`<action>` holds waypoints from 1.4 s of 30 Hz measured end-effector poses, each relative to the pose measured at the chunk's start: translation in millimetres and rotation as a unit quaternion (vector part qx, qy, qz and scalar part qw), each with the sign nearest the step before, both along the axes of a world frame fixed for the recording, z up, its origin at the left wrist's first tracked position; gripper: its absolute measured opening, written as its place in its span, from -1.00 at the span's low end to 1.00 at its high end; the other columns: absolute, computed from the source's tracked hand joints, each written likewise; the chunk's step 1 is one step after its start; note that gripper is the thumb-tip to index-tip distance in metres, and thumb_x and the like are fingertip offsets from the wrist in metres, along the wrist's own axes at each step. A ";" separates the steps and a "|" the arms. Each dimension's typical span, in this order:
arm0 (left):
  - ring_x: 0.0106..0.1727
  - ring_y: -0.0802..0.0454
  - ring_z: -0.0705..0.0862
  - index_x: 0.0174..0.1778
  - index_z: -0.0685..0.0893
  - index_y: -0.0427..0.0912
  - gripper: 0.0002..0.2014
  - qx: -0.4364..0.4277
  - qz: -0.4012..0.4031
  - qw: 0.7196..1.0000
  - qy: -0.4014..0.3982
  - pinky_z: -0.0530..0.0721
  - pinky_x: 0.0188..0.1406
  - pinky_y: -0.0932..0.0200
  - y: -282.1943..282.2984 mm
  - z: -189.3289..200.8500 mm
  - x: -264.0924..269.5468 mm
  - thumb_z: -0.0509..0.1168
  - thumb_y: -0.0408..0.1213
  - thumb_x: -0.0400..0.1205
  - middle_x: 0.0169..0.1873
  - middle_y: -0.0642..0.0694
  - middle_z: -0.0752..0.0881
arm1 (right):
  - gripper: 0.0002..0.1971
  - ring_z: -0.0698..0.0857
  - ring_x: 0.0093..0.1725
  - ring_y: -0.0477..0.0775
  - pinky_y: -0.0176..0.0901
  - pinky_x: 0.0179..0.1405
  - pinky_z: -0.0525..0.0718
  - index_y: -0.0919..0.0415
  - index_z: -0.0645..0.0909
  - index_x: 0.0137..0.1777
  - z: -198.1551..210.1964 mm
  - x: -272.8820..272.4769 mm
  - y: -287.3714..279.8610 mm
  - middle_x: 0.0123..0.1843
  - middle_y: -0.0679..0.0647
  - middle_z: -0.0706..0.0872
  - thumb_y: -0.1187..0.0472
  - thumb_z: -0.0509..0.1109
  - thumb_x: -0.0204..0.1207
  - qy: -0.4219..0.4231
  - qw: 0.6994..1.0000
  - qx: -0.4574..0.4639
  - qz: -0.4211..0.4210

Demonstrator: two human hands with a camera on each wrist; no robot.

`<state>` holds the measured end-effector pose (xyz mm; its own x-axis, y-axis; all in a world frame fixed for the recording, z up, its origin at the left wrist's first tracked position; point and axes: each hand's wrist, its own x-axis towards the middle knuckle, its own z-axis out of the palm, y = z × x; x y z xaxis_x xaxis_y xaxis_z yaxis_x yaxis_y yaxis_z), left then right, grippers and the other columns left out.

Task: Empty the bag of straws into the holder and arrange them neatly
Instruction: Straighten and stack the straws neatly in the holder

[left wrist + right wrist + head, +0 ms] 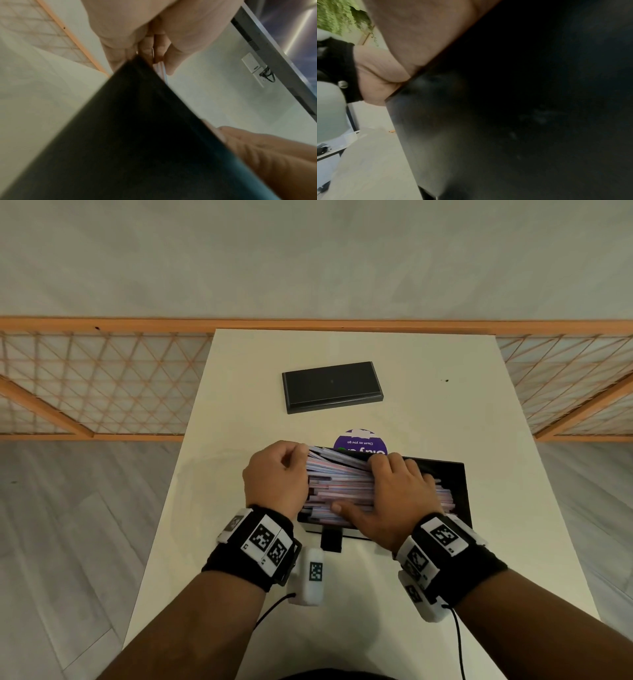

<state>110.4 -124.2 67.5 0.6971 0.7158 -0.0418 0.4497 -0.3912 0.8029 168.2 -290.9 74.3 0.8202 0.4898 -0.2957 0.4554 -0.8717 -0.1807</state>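
A black rectangular holder [460, 474] stands on the white table [445, 412], packed with paper-wrapped straws [342, 482] lying lengthwise. My left hand [274, 474] sits at the holder's left end, its fingers curled round the straw ends. The left wrist view shows a straw [162, 70] pinched at the black wall [137, 135]. My right hand [394, 494] lies across the bundle, fingers bent over its far side and thumb along the near side. In the right wrist view the palm [419, 33] rests on the holder's wall [505, 121]. No bag is in view.
A flat black lid [331, 386] lies further back on the table. A purple round sticker [359, 440] shows just behind the holder. A small black tab [331, 539] juts from the holder's near side. An orange lattice railing [102, 385] runs behind the table.
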 end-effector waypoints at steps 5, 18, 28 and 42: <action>-0.21 0.19 0.70 -0.06 0.82 -0.05 -0.78 0.010 0.007 1.000 0.017 0.55 -0.19 0.28 -0.5 6.6 1.1 0.42 0.02 0.64 -0.25 0.12 0.78 | -0.19 0.47 0.33 0.10 0.18 0.37 0.48 -0.05 0.30 0.39 0.4 -1.1 -2.2 0.35 -0.04 0.48 -0.60 0.15 0.31 0.002 1.000 0.028 -0.007; -0.13 0.03 0.73 -0.08 0.78 -0.11 -0.82 0.047 -0.018 0.997 0.064 0.56 -0.10 0.22 -5.7 -0.2 16.6 0.43 -0.07 0.61 -0.22 0.05 0.76 | -0.25 0.46 0.32 0.10 0.18 0.37 0.46 -0.04 0.30 0.41 1.7 -6.3 -4.2 0.37 -0.04 0.48 -0.54 0.16 0.38 0.001 0.999 0.038 -0.011; -0.06 0.20 0.59 -0.16 0.72 -0.08 -0.87 0.046 0.002 0.999 -0.015 0.46 0.01 0.24 -8.5 17.4 12.4 0.42 -0.13 0.64 -0.16 0.15 0.70 | -0.31 0.47 0.32 0.10 0.18 0.38 0.45 -0.05 0.32 0.38 10.1 -7.0 -4.6 0.35 -0.04 0.49 -0.48 0.24 0.40 0.013 0.998 0.061 -0.010; -0.25 -0.07 0.79 -0.28 0.69 -0.16 -0.88 -0.063 -0.044 0.935 -0.345 0.69 -0.17 0.24 -11.0 110.4 10.8 0.47 -0.31 0.56 -0.31 -0.30 0.79 | -0.75 0.60 -0.31 0.11 0.01 -0.29 0.56 0.17 0.57 0.02 61.1 12.7 13.0 -0.28 0.03 0.66 0.06 0.12 0.69 0.001 0.939 0.338 0.057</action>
<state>121.2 -135.3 177.9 0.6453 0.6738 0.3601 -0.2224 -0.2853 0.9323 180.9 -277.9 135.4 0.7509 0.6507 0.1128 0.5377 -0.5032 -0.6765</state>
